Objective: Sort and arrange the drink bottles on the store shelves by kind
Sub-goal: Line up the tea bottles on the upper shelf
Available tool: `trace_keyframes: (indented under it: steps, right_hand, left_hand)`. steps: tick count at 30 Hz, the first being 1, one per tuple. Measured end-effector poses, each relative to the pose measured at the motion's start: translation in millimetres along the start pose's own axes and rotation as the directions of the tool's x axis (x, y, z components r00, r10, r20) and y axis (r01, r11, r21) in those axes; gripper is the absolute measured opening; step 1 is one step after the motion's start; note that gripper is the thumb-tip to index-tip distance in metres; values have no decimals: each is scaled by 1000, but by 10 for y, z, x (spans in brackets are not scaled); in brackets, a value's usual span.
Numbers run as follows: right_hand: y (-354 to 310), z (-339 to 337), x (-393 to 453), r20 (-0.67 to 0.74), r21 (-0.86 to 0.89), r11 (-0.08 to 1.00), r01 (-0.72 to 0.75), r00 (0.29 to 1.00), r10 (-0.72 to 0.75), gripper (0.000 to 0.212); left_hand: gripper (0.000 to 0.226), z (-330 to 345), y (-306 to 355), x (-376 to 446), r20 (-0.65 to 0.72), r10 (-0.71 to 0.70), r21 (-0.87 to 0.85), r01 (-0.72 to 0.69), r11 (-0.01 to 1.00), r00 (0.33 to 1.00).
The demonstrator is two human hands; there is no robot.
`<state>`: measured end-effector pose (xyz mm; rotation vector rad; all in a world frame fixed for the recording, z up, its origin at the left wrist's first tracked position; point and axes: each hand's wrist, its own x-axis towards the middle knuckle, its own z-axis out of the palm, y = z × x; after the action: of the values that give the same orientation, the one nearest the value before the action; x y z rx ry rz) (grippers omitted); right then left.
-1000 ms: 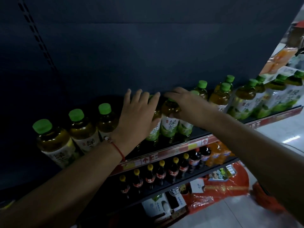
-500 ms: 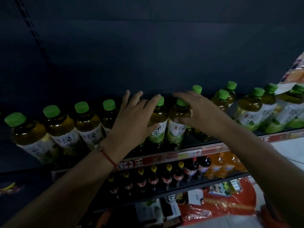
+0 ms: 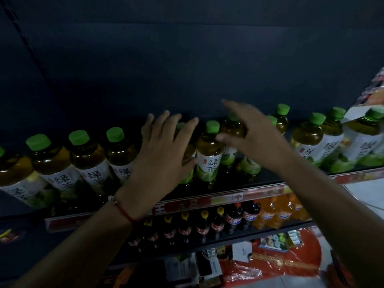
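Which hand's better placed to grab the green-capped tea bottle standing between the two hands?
Right. The right hand is open with its thumb beside the green-capped tea bottle; the left hand lies flat over the neighbouring bottle.

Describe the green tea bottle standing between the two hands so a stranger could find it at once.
Start at the upper shelf with its long row of green-capped tea bottles. Find the gap between the left hand and the right hand. The green tea bottle there is the only one showing cap and label uncovered between them.

Red packaging (image 3: 286, 265) crinkles at five o'clock under the bottom shelf. A white card (image 3: 242, 251) stands just left. Pale floor (image 3: 372, 194) at three o'clock.
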<state>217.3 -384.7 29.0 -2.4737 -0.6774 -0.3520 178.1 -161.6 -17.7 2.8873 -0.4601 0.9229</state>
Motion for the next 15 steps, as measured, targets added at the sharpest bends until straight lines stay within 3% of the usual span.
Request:
trace_keyframes:
  steps: [2,5,8,15]
  right_hand:
    - [219,-181,-2,-99,-78,992,-102,991,94,78]
    - [490,-224,-34,30,-256,947,-193,978,207,90]
    - [675,-174,-66,53,-312,942,-124,988,147,84]
    - [756,-292,-34,52,-329,943,-43,997,63,87]
  left_hand:
    - [87,25,165,124,6,30,17,-30,999,1000]
    - [98,86,340,329,111,29,56,-36,998,993]
    - [96,169,406,422,178,26,65,-38,997,984]
    - [89,226,409,405,145,-26,56,18,998,989]
